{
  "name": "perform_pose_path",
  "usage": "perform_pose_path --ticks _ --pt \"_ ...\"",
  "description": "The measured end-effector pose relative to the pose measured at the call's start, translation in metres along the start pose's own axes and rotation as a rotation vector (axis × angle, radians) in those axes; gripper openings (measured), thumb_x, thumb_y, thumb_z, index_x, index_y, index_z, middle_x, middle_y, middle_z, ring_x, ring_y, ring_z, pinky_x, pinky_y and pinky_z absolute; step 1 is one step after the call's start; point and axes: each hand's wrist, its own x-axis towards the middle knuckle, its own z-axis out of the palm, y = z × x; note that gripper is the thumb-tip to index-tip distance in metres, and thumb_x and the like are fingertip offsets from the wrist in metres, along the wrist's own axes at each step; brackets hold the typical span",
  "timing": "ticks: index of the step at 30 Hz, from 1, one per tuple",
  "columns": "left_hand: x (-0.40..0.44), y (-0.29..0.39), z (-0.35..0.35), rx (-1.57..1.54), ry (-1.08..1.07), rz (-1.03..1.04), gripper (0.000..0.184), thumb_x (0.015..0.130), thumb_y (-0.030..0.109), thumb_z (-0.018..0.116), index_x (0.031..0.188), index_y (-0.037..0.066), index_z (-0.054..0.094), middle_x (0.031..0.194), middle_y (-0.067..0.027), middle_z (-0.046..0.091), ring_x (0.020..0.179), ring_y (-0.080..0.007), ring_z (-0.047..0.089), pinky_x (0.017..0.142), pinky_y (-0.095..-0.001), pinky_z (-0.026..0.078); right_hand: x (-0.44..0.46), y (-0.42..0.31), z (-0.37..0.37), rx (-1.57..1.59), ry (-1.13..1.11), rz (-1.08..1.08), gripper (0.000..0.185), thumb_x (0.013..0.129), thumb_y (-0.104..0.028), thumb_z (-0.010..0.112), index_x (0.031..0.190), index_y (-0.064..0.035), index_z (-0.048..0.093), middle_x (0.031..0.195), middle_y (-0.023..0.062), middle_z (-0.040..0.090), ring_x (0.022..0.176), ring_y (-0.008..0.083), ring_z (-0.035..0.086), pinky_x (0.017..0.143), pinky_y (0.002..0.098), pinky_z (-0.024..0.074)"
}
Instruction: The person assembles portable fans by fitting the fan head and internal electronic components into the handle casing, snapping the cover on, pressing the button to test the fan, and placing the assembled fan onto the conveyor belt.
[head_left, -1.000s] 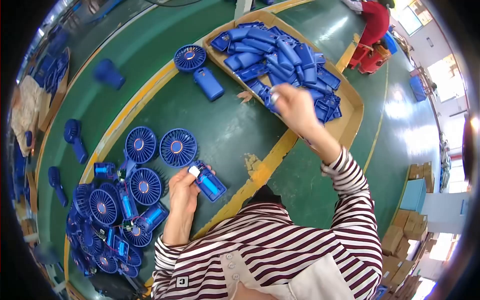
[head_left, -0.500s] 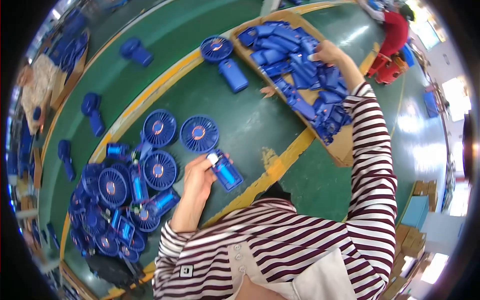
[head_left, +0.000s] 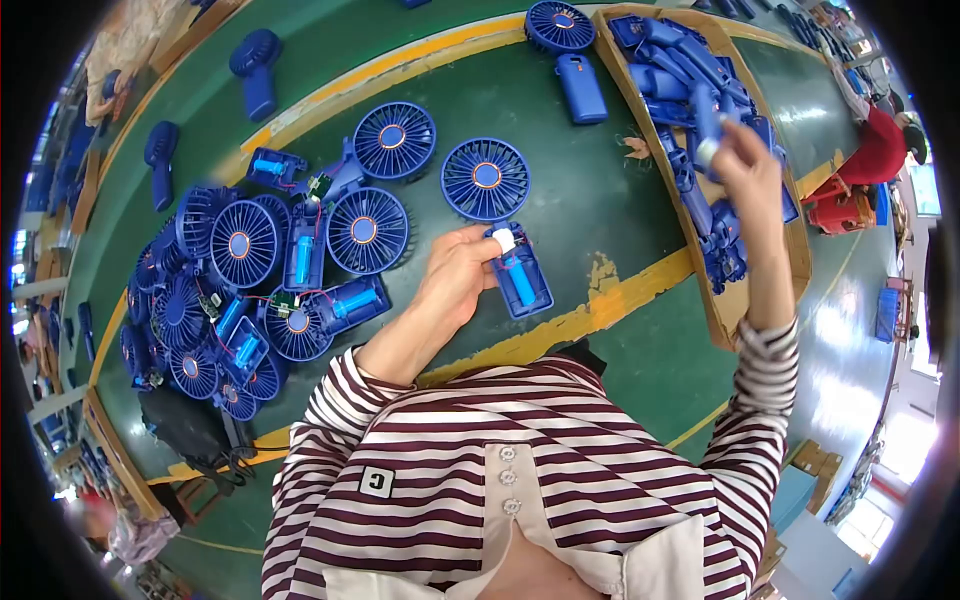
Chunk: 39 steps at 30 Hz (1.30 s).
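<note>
My left hand grips the open handle of a blue fan at its edge; a light blue battery shows inside the handle. White wrapping covers a fingertip. Above the cardboard tray, my right hand is closed on a blue cover, which is blurred by motion. More blue covers lie piled in the tray. To the left is a heap of blue fans, several with opened handles, batteries and wires. One closed fan lies beside the tray.
Blue fans lie on the green surface beyond the yellow line. A black bag is at the lower left. Another person in red is at the upper right, near a red stool.
The view has swung, so the tray and fans appear shifted right. My right hand has lifted a blue cover from the pile. My left hand still holds the fan handle.
</note>
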Motion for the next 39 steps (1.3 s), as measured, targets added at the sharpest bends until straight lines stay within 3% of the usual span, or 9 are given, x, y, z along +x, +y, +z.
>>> perform_pose_path --ticks 1,3,6,10,12,15,17,23,39 --pt "-0.001 0.001 0.001 0.007 -0.003 0.002 0.025 0.084 0.004 0.045 0.102 -0.012 0.051 0.096 -0.0202 0.061 0.087 -0.027 0.062 0.079 -0.0365 0.05 -0.023 -0.007 0.015 -0.007 -0.016 -0.076 0.05 0.067 -0.02 0.069 0.109 0.0033 0.056 0.075 0.0 0.053 0.068 0.007 0.048 0.061 0.0225 0.04" --pt "0.0 0.001 0.0 0.011 -0.004 0.001 0.025 0.084 0.004 0.045 0.102 -0.011 0.051 0.097 -0.0202 0.061 0.087 -0.027 0.062 0.079 -0.0364 0.05 -0.065 -0.018 0.035 0.049 -0.17 -0.021 0.057 0.065 -0.021 0.071 0.113 0.0033 0.052 0.078 -0.0008 0.051 0.066 0.007 0.045 0.059 0.0215 0.0392" --pt "0.001 -0.001 -0.002 -0.005 -0.031 -0.011 0.025 0.084 0.004 0.044 0.103 -0.011 0.051 0.097 -0.0199 0.061 0.089 -0.0267 0.062 0.08 -0.0359 0.05 -0.102 -0.03 0.057 -0.039 -0.302 -0.073 0.054 0.064 -0.016 0.069 0.11 0.0061 0.051 0.076 0.0057 0.051 0.065 0.0108 0.046 0.059 0.0239 0.0418" --pt "0.001 -0.001 -0.002 -0.046 -0.012 -0.019 0.024 0.085 0.007 0.045 0.102 -0.007 0.053 0.092 -0.0149 0.062 0.082 -0.0224 0.062 0.074 -0.0335 0.05 -0.124 -0.034 0.077 -0.189 -0.283 -0.215 0.052 0.063 -0.015 0.068 0.107 0.0061 0.051 0.081 0.0158 0.055 0.066 0.0271 0.058 0.058 0.0329 0.0481" --pt "0.0 0.0 -0.002 -0.056 0.007 -0.022 0.024 0.085 0.009 0.045 0.102 -0.005 0.054 0.09 -0.0128 0.062 0.079 -0.0207 0.061 0.072 -0.0325 0.05 -0.128 -0.04 0.082 -0.256 -0.301 -0.293 0.052 0.062 -0.015 0.068 0.105 0.0066 0.051 0.081 0.0163 0.055 0.065 0.0298 0.057 0.057 0.0352 0.0481" --pt "-0.001 0.002 -0.002 -0.101 0.01 -0.029 0.026 0.086 0.019 0.048 0.101 -0.001 0.054 0.088 -0.0089 0.061 0.077 -0.018 0.06 0.069 -0.0312 0.049 -0.129 -0.045 0.094 -0.318 -0.312 -0.333 0.051 0.063 -0.014 0.068 0.106 0.0077 0.051 0.078 0.0137 0.054 0.058 0.0222 0.055 0.053 0.0303 0.0462" --pt "-0.002 0.004 0.001 -0.202 0.03 -0.048 0.03 0.084 0.026 0.049 0.099 0.0 0.055 0.091 -0.0106 0.06 0.081 -0.0201 0.06 0.073 -0.0368 0.049 -0.128 -0.046 0.102 -0.349 -0.313 -0.365 0.051 0.062 -0.016 0.068 0.104 0.0081 0.052 0.079 0.0156 0.055 0.059 0.0271 0.057 0.054 0.0337 0.048" --pt "-0.004 0.005 0.001 -0.196 -0.017 -0.029 0.041 0.086 0.037 0.043 0.106 0.001 0.049 0.1 -0.0117 0.058 0.09 -0.0215 0.057 0.08 -0.0388 0.046 -0.124 -0.05 0.119 -0.379 -0.346 -0.389 0.051 0.06 -0.017 0.067 0.102 0.0084 0.053 0.075 0.0152 0.055 0.06 0.0286 0.057 0.054 0.0355 0.0482" --pt "-0.002 0.003 0.0 -0.201 -0.022 -0.042 0.037 0.088 0.034 0.045 0.105 0.001 0.051 0.099 -0.0096 0.059 0.086 -0.0181 0.058 0.074 -0.0333 0.047 -0.123 -0.047 0.127 -0.454 -0.366 -0.429 0.05 0.062 -0.02 0.068 0.099 0.0093 0.052 0.074 0.0146 0.053 0.061 0.028 0.057 0.052 0.0364 0.0477"
